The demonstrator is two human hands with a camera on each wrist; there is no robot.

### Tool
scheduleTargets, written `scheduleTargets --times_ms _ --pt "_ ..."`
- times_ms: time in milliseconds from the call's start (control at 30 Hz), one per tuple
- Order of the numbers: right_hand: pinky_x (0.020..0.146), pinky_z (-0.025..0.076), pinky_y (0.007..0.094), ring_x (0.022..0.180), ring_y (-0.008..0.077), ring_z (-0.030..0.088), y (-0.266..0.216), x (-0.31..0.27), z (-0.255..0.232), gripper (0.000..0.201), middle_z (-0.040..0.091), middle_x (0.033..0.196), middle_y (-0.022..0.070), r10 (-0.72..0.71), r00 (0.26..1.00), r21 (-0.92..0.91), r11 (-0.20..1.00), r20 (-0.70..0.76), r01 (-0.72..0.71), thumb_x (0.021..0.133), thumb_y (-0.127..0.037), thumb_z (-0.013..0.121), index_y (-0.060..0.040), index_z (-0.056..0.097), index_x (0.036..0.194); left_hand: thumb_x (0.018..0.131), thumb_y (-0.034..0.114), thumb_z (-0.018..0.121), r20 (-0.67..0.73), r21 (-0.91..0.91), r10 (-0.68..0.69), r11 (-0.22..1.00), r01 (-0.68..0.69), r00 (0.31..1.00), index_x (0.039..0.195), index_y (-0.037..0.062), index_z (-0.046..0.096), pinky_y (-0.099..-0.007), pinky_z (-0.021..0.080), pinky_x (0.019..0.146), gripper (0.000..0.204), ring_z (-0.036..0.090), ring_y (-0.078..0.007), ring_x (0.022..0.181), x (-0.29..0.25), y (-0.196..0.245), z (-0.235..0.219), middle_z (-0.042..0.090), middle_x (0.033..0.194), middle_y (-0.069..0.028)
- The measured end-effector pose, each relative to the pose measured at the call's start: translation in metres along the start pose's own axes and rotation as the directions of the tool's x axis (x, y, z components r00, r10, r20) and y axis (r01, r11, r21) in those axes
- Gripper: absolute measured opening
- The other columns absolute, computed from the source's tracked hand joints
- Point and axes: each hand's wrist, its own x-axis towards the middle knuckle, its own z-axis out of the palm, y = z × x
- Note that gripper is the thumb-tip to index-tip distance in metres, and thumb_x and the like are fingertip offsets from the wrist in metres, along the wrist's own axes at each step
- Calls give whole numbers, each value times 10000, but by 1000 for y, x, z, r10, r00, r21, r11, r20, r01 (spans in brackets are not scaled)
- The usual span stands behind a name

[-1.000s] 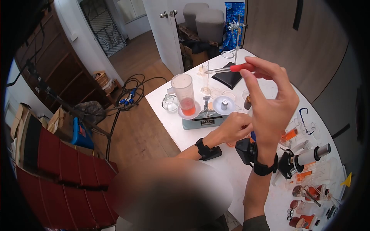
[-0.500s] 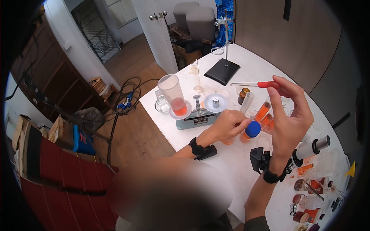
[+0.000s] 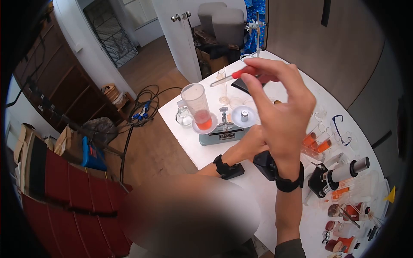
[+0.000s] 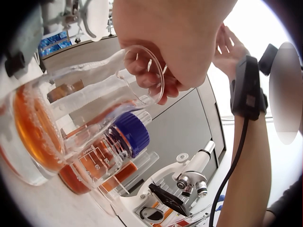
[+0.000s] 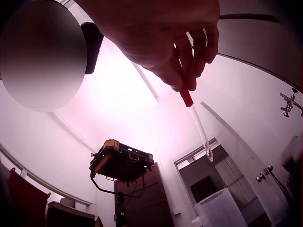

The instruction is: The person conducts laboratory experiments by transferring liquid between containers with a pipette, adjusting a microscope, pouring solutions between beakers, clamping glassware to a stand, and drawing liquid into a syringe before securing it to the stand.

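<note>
My right hand point(image 3: 286, 103) pinches a dropper point(image 3: 221, 81) by its red rubber bulb point(image 3: 244, 72), raised above the table. Its glass tip points left, close to the rim of a tall measuring jug point(image 3: 194, 101) with red liquid at the bottom. That jug stands on the left pan of a balance point(image 3: 223, 136); a metal weight point(image 3: 244, 114) sits on the right pan. My left hand point(image 4: 165, 42) hangs loosely curled with nothing in it, partly hidden by my right hand in the head view. Below it is a glass vessel point(image 4: 38, 127) of orange liquid.
A blue-capped bottle point(image 4: 132, 135) stands beside the glass vessel. Test tubes point(image 3: 318, 142) and a microscope point(image 3: 340, 176) are to the right, several jars point(image 3: 344, 215) nearer me. A clear bottle point(image 3: 183, 117) is left of the jug. At the back rises a retort stand point(image 3: 258, 34).
My right hand first swung right with the dropper, then came back left and up towards the jug. My left hand stays near the balance. The head view shifted slightly.
</note>
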Motion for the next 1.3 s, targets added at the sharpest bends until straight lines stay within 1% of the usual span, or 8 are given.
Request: scheduleTargets --times_ms 33,100,133,233,567,733,1133,1300 --pt "766 526 276 828 146 683 0 1 10 233 749 928 78 8 999 56 998 46 -11 832 -16 779 -50 761 1062 941 145 655 -3 2 -1 1000 1 1000 862 -22 700 -388 539 746 190 675 -346 775 -4 -6 1 696 796 -172" --pt "748 531 277 817 155 686 3 1 28 226 746 925 81 -12 997 33 999 71 10 828 -21 786 -51 763 1051 1018 260 598 71 246 -209 951 186 975 874 12 669 -376 477 740 296 606 -275 755 -13 -20 -1 656 822 -117" --pt "729 537 278 806 164 690 5 -1 35 218 743 921 84 -31 995 7 1000 95 31 825 -26 792 -52 765 1040 1026 261 580 115 425 -316 872 241 942 819 12 644 -373 471 722 330 590 -276 734 3 15 -4 625 769 -117" --pt "733 510 334 809 198 614 7 -6 46 153 712 830 38 5 998 58 998 62 -8 796 -26 784 -51 731 937 1031 269 570 157 428 -270 885 181 950 761 10 595 -379 460 700 376 572 -285 710 2 3 -3 604 736 -126" --pt "693 543 285 786 176 686 4 -4 40 148 721 885 83 -38 995 -13 999 93 39 811 -4 798 -58 785 949 1046 310 546 153 289 -306 923 254 940 778 11 565 -400 433 709 401 530 -296 731 2 6 -5 557 766 -156" --pt "682 537 291 796 180 663 5 -6 43 146 719 878 78 -67 993 -23 997 94 70 810 6 795 -61 787 939 1047 285 543 129 433 -183 895 111 975 753 9 563 -396 446 699 403 550 -303 716 0 0 -2 565 745 -146" --pt "747 473 372 822 249 570 14 -10 52 107 675 770 50 -108 991 16 994 80 107 790 1 767 -52 726 873 1057 289 526 177 319 -122 946 60 977 735 12 539 -388 434 669 424 552 -276 690 7 14 -7 564 724 -127" --pt "739 467 374 810 247 563 15 -10 55 104 667 767 46 -149 986 -6 989 77 150 784 -4 768 -52 723 866 1055 284 525 184 330 -188 936 119 965 728 17 529 -391 424 649 422 540 -278 664 5 7 -6 554 712 -128"
